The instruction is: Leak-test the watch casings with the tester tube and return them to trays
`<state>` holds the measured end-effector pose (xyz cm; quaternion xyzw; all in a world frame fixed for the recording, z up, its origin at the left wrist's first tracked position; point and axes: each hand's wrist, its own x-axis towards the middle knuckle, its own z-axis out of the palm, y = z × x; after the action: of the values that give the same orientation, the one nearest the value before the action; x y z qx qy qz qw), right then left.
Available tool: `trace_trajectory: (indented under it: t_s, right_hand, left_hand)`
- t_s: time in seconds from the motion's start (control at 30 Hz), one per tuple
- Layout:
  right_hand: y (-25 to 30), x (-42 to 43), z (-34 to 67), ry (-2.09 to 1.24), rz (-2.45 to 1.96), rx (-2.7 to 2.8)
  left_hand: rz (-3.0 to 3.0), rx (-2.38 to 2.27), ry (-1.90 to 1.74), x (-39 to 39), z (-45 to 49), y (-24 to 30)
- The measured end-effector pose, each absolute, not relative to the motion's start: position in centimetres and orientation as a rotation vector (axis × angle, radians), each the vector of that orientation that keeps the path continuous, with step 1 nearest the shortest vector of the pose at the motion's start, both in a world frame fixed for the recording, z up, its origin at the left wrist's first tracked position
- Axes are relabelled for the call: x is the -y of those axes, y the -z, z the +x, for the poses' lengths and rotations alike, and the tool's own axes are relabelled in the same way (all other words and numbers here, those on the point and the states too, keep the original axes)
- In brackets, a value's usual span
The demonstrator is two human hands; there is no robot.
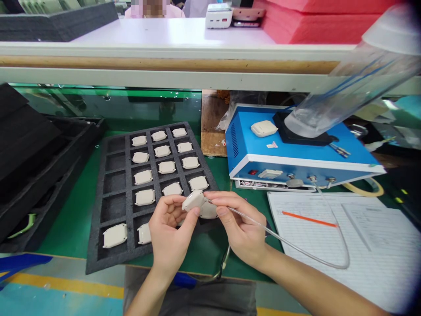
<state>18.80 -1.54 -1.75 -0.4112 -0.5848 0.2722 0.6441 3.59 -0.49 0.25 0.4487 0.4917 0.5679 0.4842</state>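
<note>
The cream plastic case point(194, 201) sits pinched in my left hand point(169, 232), over the foam tray's point(98, 219) edge. My right hand point(238, 224) pinches a clear tube point(259, 224).

1. No word, number or brand can be read anywhere in this view.
2. The white label point(270, 174) on the front of the blue box point(250, 127) carries small marks, too blurred to read.
3. The small white tag point(272, 145) lying on top of the blue box is too small to read.
4. The printed form point(362, 245) on the counter point(66, 228) shows ruled rows and columns, and its print is too small to read.
5. The white device point(219, 16) at the far side has small marks on its top, and these cannot be read.
6. The white cases point(167, 167) in the foam tray point(94, 237) show no readable marking.
</note>
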Motion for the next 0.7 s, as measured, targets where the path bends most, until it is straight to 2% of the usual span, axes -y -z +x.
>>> trace_trajectory:
  t_s: [0.7]
  right_hand:
    - [1.64, 1.05, 18.58, -0.606, -0.909, 1.348]
  left_hand:
    - [1.126, -1.165, -1.385, 0.24, 3.35, -0.22]
